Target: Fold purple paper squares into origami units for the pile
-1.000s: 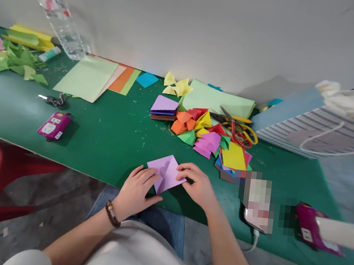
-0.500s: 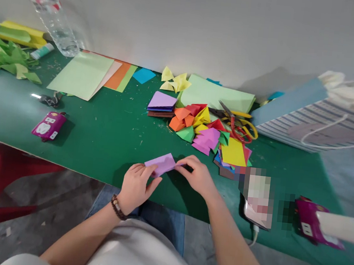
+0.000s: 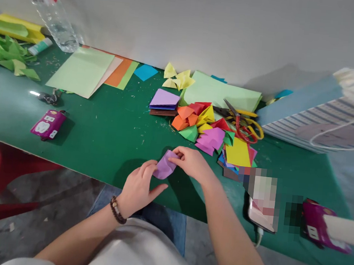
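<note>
One purple paper (image 3: 162,167) between left hand (image 3: 138,188) and right hand (image 3: 191,164), touching both.

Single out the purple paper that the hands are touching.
It is the folded purple sheet between the left hand and right hand. Farther back, untouched, lie the flat purple sheet atop the paper stack and the pinkish-purple folded pieces.

Left and ahead of the left hand (image 3: 138,186), bare green tabletop (image 3: 110,129) gives a wide path to the purple packet (image 3: 48,124). Between the hands, purple paper (image 3: 163,168) fills the gap. Ahead of the right hand (image 3: 189,161), folded paper pieces (image 3: 210,139) and red-handled scissors (image 3: 238,122) block the way; to its right, a yellow-topped paper stack (image 3: 237,151) and smartphone (image 3: 260,215) bound a narrower strip.
</note>
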`<act>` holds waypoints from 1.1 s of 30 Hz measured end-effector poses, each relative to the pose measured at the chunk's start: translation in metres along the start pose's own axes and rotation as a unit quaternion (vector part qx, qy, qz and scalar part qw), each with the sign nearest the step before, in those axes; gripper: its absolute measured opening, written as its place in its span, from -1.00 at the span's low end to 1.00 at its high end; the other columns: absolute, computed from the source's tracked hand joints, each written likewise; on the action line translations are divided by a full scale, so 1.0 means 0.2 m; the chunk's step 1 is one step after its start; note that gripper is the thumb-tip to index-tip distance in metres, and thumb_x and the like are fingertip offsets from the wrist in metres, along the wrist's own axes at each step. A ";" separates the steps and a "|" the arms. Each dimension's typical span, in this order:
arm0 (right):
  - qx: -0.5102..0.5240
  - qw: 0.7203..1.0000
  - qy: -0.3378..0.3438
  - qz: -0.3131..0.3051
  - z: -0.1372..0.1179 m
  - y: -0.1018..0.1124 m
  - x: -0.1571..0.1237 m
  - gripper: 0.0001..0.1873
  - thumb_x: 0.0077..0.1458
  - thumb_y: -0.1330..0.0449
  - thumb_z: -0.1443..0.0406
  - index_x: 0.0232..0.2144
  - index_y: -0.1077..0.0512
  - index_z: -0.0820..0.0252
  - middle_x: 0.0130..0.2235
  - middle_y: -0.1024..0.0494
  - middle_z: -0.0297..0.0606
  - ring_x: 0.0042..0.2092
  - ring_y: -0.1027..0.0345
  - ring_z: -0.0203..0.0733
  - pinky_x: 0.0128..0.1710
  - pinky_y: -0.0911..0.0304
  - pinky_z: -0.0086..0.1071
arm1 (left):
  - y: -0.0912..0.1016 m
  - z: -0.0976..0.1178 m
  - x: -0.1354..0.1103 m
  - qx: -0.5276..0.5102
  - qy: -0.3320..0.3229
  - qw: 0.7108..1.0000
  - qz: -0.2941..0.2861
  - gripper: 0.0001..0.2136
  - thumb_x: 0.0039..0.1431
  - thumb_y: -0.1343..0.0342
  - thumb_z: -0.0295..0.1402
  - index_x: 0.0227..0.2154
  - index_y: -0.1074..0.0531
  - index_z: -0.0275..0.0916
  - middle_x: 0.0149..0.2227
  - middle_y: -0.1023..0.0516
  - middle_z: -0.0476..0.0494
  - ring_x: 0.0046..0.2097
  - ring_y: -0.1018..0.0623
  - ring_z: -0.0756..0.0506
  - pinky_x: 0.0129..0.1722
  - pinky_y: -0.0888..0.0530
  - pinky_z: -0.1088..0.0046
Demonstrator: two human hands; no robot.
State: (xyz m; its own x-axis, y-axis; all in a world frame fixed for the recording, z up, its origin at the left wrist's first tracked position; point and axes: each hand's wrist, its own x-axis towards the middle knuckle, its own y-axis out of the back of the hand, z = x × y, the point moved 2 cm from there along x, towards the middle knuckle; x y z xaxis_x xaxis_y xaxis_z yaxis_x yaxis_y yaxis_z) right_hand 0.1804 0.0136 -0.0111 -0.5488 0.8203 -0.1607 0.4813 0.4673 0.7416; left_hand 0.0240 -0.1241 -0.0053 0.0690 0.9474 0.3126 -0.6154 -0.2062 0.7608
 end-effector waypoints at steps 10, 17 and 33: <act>-0.031 0.999 -0.008 0.022 -0.03 0.00 0.01 -0.91 0.08 -0.19 0.24 -0.41 -0.44 0.12 -0.38 -0.56 -0.32 -0.41 -0.38 -0.24 -0.42 -0.17 -0.39 | 0.01 -0.04 0.08 0.023 -0.071 0.997 -0.037 -0.82 0.28 -0.03 -0.24 -0.18 -0.37 -0.24 -0.03 -0.55 -0.20 -0.13 -0.59 -0.14 -0.19 -0.54 0.29; -0.091 0.994 0.026 0.048 -0.06 -0.03 0.06 -0.96 0.11 -0.18 0.30 -0.39 -0.42 0.13 -0.33 -0.50 -0.29 -0.34 -0.37 -0.21 -0.34 -0.18 -0.37 | -0.04 -0.03 0.06 0.030 -0.099 0.994 -0.027 -0.86 0.30 0.00 -0.39 -0.34 -0.44 -0.22 -0.12 -0.60 -0.13 -0.20 -0.60 -0.07 -0.14 -0.54 0.29; -0.305 0.944 0.091 0.090 -0.07 -0.13 0.02 -0.73 0.32 0.08 0.24 -0.23 -0.38 0.21 -0.31 -0.45 -0.14 -0.32 -0.34 -0.11 -0.37 -0.06 -0.31 | -0.05 -0.05 0.06 0.062 -0.111 0.992 -0.018 -0.92 0.26 -0.04 -0.41 -0.32 -0.42 -0.19 -0.21 -0.60 -0.05 -0.19 -0.58 -0.05 -0.03 -0.46 0.30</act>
State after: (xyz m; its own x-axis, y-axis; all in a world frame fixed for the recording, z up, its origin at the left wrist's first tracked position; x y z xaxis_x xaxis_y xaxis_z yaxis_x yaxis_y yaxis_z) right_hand 0.1562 -0.0005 -0.0206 -0.6305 0.7724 0.0768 0.1248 0.0032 0.9922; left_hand 0.0242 -0.1089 -0.0149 0.2689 0.8802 0.3912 -0.5084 -0.2152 0.8338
